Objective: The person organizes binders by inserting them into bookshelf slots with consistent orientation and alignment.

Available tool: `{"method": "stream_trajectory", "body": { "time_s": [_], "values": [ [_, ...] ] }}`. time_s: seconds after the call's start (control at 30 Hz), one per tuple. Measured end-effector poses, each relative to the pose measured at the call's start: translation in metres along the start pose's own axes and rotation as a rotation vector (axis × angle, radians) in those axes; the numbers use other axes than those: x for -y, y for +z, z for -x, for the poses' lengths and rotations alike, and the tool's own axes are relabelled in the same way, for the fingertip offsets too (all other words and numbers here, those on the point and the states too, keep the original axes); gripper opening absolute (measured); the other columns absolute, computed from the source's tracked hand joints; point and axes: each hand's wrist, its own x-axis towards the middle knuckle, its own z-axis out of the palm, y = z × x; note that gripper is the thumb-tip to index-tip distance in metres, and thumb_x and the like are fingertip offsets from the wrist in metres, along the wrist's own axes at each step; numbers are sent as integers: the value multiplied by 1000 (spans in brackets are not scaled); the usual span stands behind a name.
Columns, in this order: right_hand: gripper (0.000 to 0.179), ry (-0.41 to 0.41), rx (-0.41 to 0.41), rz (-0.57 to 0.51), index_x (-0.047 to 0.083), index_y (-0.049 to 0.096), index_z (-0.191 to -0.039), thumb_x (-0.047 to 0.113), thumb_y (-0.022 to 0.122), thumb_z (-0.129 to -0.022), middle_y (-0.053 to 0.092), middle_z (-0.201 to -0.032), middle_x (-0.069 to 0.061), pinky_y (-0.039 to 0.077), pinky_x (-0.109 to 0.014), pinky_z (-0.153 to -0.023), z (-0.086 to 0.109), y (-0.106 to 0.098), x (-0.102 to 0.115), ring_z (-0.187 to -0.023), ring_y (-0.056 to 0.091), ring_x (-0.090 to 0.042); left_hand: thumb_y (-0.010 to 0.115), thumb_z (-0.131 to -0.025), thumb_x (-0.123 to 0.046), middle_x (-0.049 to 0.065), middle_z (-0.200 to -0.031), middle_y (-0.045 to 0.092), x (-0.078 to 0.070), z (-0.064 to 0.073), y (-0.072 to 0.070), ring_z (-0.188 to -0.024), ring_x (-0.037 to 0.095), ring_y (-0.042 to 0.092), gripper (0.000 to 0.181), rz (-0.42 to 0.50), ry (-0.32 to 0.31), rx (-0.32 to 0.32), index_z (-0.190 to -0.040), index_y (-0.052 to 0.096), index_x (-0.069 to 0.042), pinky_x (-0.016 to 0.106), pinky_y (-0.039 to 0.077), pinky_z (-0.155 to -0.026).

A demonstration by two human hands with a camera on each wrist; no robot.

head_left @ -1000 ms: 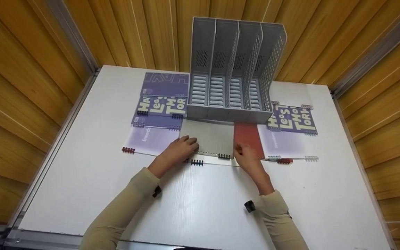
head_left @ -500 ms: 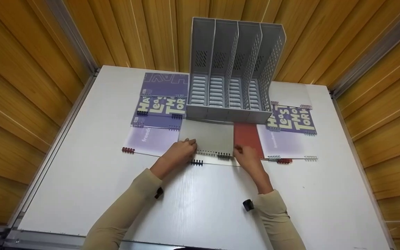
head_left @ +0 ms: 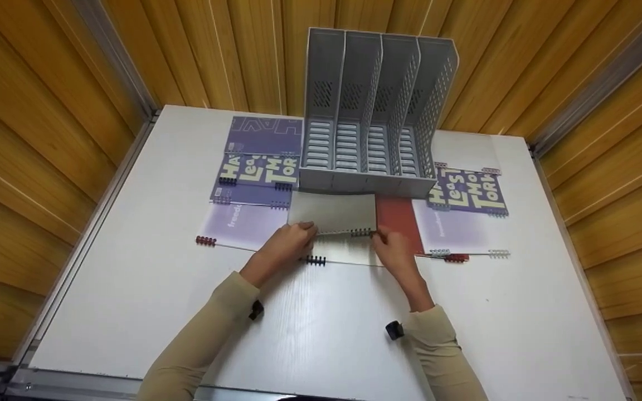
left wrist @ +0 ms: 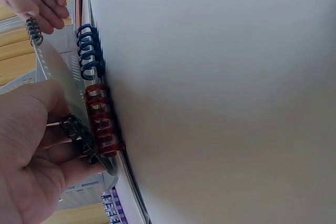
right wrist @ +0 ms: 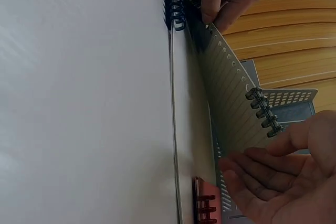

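A grey-beige loose-leaf notebook with dark ring clips on its front edge lies before the grey rack, that edge raised in the wrist views. My left hand pinches its front left end between thumb and fingers, by another dark clip. At the front right corner is my right hand, fingers loosely bent and thumb tip close beside the clip. Beneath lies a pale notebook with black rings. Red rings show right beside my left fingers.
A grey file rack with several upright compartments stands behind. Purple notebooks overlap on the left. On the right are a red notebook, a pale lilac one and a lettered purple one.
The grey-beige notebook's front edge has risen and shifted toward the rack, uncovering more of the pale notebook beneath. My left hand has moved slightly down from its first position; my right hand has barely shifted.
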Motion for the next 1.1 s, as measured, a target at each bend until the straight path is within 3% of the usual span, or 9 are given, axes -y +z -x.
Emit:
{"method": "stream_trajectory", "body": {
  "time_s": [0.13, 0.23, 0.43, 0.53, 0.6, 0.7, 0.87, 0.97, 1.1],
  "values": [
    [25, 35, 89, -290, -8, 69, -115, 8, 55, -102, 70, -114, -24, 54, -35, -88, 1, 9, 4, -104, 67, -32, 64, -95, -3, 8, -92, 66, 0, 0, -1, -69, 22, 62, 3, 52, -21, -12, -95, 61, -3, 37, 55, -61],
    [32, 70, 166, -504, -14, 62, -121, 13, 57, -103, 64, -126, -30, 49, -42, -103, 2, 18, 8, -122, 61, -41, 61, -95, -3, 9, -94, 69, -3, -5, -1, -66, 20, 58, 2, 98, -30, -18, -96, 63, -4, 38, 52, -60],
    [33, 160, 164, -790, -16, 60, -108, 17, 58, -104, 57, -133, -33, 47, -40, -105, -1, 41, 14, -128, 57, -40, 61, -92, -3, 9, -91, 69, -8, -11, 1, -66, 20, 55, 4, 125, -63, -31, -94, 63, -6, 39, 50, -59],
    [32, 209, 142, -929, -20, 57, -112, 11, 55, -105, 54, -134, -34, 47, -39, -105, -2, 52, 14, -129, 55, -40, 64, -90, -3, 8, -94, 69, -11, -11, 4, -67, 21, 58, 4, 124, -73, -43, -92, 63, -6, 39, 52, -60],
    [34, 240, 135, -1007, -21, 53, -125, 7, 52, -106, 54, -134, -35, 47, -40, -105, -1, 57, 15, -129, 55, -41, 65, -91, -3, 8, -97, 69, -12, -11, 5, -68, 22, 60, 4, 120, -73, -42, -93, 64, -6, 39, 53, -61],
    [33, 291, 111, -1092, -23, 50, -127, 3, 47, -106, 57, -128, -34, 49, -38, -102, 0, 64, 15, -125, 59, -41, 66, -92, -3, 9, -101, 69, -15, -10, 7, -71, 24, 64, 4, 120, -63, -41, -97, 66, -4, 38, 55, -63],
    [24, 321, 41, -1139, -21, 52, -116, -1, 46, -105, 63, -110, -32, 52, -35, -97, 0, 67, 20, -110, 68, -38, 66, -94, -4, 12, -116, 68, -18, -9, 6, -87, 30, 71, 16, 128, -70, -70, -110, 69, -1, 39, 58, -74],
    [21, 323, 35, -1107, -19, 54, -114, -1, 46, -105, 63, -109, -30, 53, -33, -96, 2, 67, 25, -106, 70, -36, 67, -95, -6, 14, -129, 66, -20, -5, 4, -99, 35, 71, 25, 114, -91, -93, -119, 69, -1, 42, 58, -83],
    [24, 291, 55, -1022, -20, 54, -116, 2, 47, -106, 58, -122, -35, 52, -31, -96, 8, 64, 32, -113, 67, -37, 67, -96, -8, 15, -136, 63, -24, 1, 0, -112, 35, 68, 30, 119, -104, -129, -125, 68, 0, 43, 57, -89]
  ]
}}
